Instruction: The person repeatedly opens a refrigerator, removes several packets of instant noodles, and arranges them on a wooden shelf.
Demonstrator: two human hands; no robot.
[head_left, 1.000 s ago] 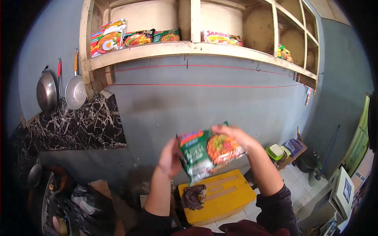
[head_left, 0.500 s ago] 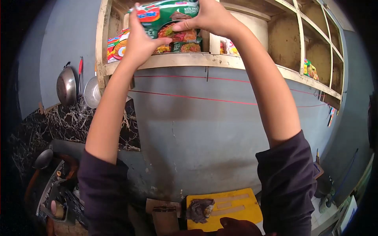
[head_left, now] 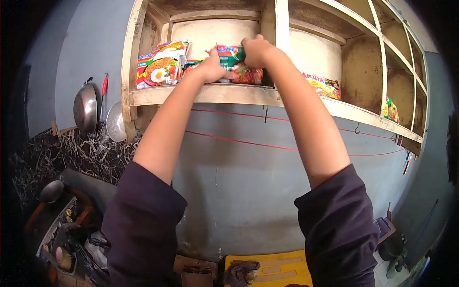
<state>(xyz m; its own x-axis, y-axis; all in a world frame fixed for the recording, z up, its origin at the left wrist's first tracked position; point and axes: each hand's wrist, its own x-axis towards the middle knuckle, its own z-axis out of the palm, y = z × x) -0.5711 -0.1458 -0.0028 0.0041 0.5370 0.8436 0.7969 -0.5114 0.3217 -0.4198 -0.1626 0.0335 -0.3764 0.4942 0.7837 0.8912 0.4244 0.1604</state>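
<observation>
A green noodle packet [head_left: 231, 56] is in the left part of the wooden shelf [head_left: 205, 95], between my two hands. My left hand [head_left: 213, 69] grips its left side, thumb across the front. At the packet's upper right corner is my right hand [head_left: 258, 50], its fingers closed on the edge. Another packet with red food printed on it [head_left: 248, 75] shows just below. To the left, red and white noodle packets with an egg picture [head_left: 162, 69] stand in the same compartment.
Yellow packets [head_left: 325, 88] lie in the middle compartment and a green one [head_left: 391, 110] farther right. Pans [head_left: 86, 107] and a strainer [head_left: 115, 122] hang at left. Red strings [head_left: 239, 139] run below the shelf. A yellow board [head_left: 287, 268] is at the bottom.
Both hands and the green packet have moved from in front of the shelf into the left compartment. The view has shifted upward, showing more of the shelf.
</observation>
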